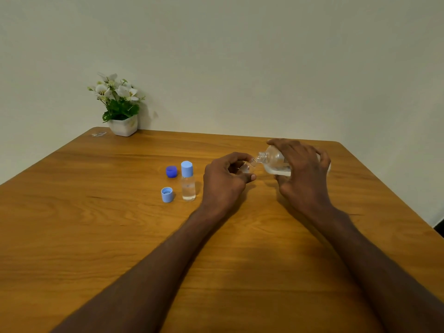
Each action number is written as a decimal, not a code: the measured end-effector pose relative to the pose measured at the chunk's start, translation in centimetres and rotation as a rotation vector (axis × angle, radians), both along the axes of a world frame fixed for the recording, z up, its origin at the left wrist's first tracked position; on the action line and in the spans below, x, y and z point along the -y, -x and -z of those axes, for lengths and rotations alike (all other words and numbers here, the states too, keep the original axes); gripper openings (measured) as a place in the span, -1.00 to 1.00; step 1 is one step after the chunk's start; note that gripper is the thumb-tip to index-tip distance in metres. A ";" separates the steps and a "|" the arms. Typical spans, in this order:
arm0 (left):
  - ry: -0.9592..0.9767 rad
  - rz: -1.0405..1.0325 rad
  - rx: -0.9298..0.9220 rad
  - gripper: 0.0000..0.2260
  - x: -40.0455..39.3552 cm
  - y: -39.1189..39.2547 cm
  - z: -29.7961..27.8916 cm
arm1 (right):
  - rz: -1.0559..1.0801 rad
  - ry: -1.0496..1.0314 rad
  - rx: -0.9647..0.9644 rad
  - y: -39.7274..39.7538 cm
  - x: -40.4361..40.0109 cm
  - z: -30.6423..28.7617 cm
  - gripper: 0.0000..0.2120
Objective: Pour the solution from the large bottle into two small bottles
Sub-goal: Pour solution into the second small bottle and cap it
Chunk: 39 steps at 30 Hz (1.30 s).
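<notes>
Gripping the tipped large bottle (276,162), the right hand (302,174) is holding its mouth against the small open bottle (247,167) the left hand (223,181) is clasping, mid-table (240,260), with the capped bottle (188,180) standing just left.

Small bottles: two, one capped (188,181), one held (247,167). Large bottle (276,162): one. Loose caps: two, dark blue (171,171), light blue (167,194). Flowerpot (123,127): one. Hands: two, left (224,181), right (302,171).

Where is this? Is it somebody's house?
Probably a room at home, though I can't be sure. There is a wooden table pushed against a plain wall, with a little flower pot in the corner and small bottles and caps set out on it.
</notes>
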State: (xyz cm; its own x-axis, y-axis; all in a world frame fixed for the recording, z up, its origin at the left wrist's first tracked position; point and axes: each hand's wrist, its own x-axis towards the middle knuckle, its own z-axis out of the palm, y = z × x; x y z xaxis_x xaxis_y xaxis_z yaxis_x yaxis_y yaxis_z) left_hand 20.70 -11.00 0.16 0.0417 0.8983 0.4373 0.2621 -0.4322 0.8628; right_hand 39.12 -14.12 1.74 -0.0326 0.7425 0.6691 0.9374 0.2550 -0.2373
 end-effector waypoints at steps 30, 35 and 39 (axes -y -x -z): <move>0.009 0.007 -0.014 -0.61 -0.2 -0.1 0.1 | 0.042 -0.006 0.069 0.2 0.2 -0.4 -0.16; -0.003 0.009 -0.014 -0.62 -0.3 -0.2 0.2 | 0.046 0.008 0.068 0.3 0.3 -0.7 -0.17; -0.005 0.008 -0.019 -0.62 -0.3 -0.1 0.2 | 0.046 0.018 0.075 0.3 0.4 -0.8 -0.17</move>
State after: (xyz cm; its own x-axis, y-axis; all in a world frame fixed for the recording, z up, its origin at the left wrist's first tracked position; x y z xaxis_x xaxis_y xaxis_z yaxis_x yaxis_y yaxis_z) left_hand 20.84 -10.67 -0.09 0.0575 0.8958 0.4407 0.2752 -0.4386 0.8555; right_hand 38.81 -14.55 2.54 -0.0476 0.7563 0.6525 0.9632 0.2078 -0.1706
